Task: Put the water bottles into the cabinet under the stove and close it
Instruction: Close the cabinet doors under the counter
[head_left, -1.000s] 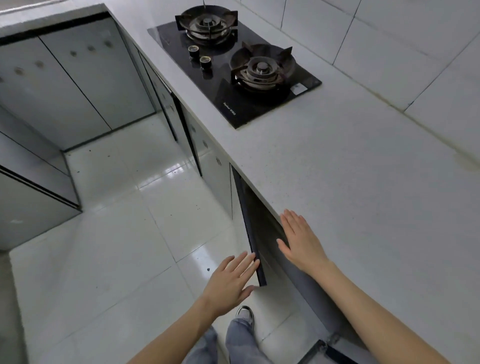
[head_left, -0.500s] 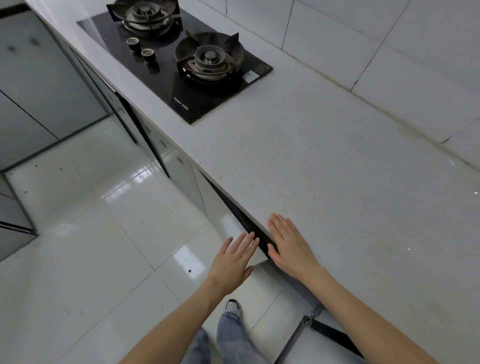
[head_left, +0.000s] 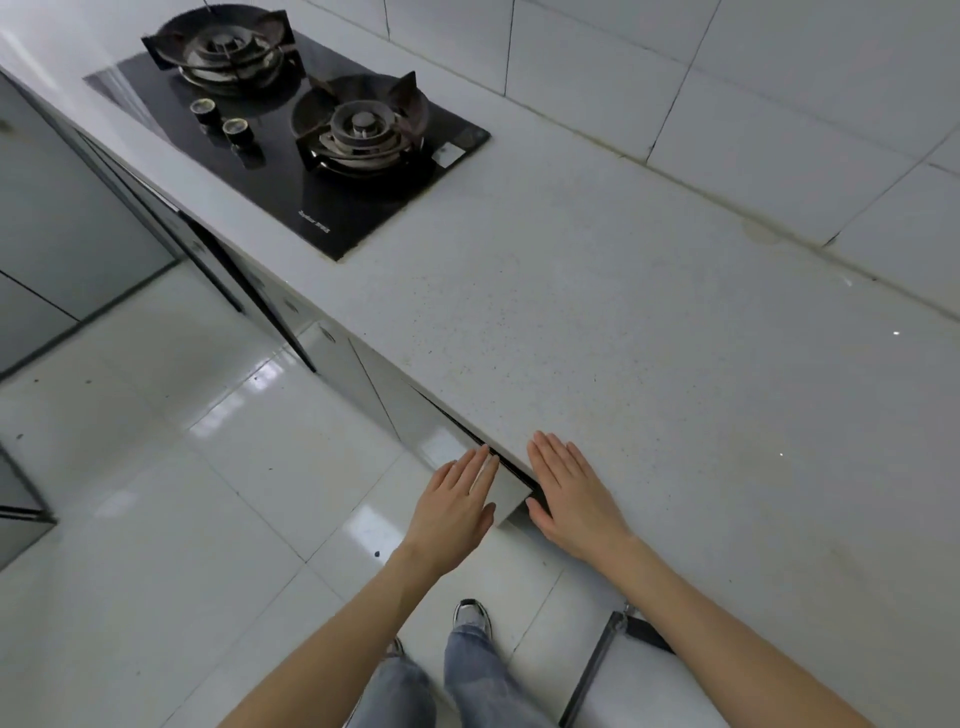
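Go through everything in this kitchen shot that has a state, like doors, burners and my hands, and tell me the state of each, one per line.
Glossy grey cabinet door: nearly shut, a thin dark gap left under the counter edge.
Second cabinet door at bottom right: standing open.
Black glass two-burner gas stove: no flame visible, no pots on it.
Left hand: open, flat, at the grey door's face.
Right hand: open, flat, empty, at the white counter edge.

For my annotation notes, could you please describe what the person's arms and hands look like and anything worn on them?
Both forearms are bare, with no sleeves in view. The left hand and right hand are bare too: no gloves, rings, watch or bracelets visible.
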